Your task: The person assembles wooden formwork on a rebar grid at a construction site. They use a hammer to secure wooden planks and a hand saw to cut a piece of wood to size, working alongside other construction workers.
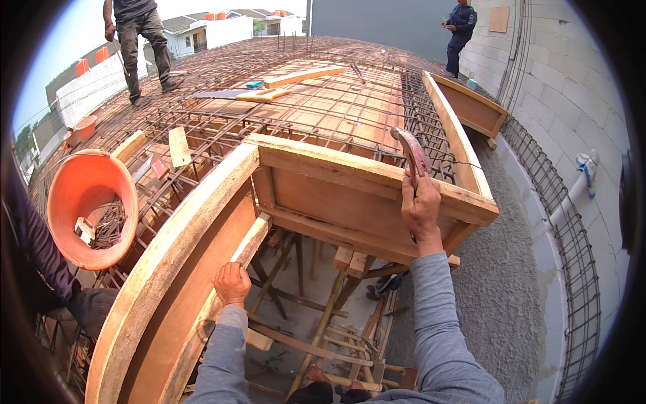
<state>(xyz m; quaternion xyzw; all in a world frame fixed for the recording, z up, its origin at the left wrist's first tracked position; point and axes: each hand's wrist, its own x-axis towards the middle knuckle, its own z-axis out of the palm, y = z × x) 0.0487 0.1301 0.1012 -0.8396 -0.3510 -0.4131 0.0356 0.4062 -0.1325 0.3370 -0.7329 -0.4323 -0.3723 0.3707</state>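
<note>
My right hand [422, 205] is closed round a claw hammer [412, 149], its worn reddish, curved head raised over the top beam [356, 167] of a wooden formwork box. My left hand [232, 284] is closed on the lower batten [252, 239] along the inside of the left formwork side. Whether a nail is pinched in those fingers is hidden. Brown plywood panels [330, 195] line the formwork between the pale timber edges. Both my forearms, in grey sleeves, reach over the opening.
An orange bucket [64, 195] holding nails stands left, near a co-worker's gloved hand [94, 310]. A handsaw [259, 95] lies on the rebar grid [316, 114]. Below me is a deep opening with bamboo poles [323, 323]. Two people stand farther off. A block wall [565, 87] rises right.
</note>
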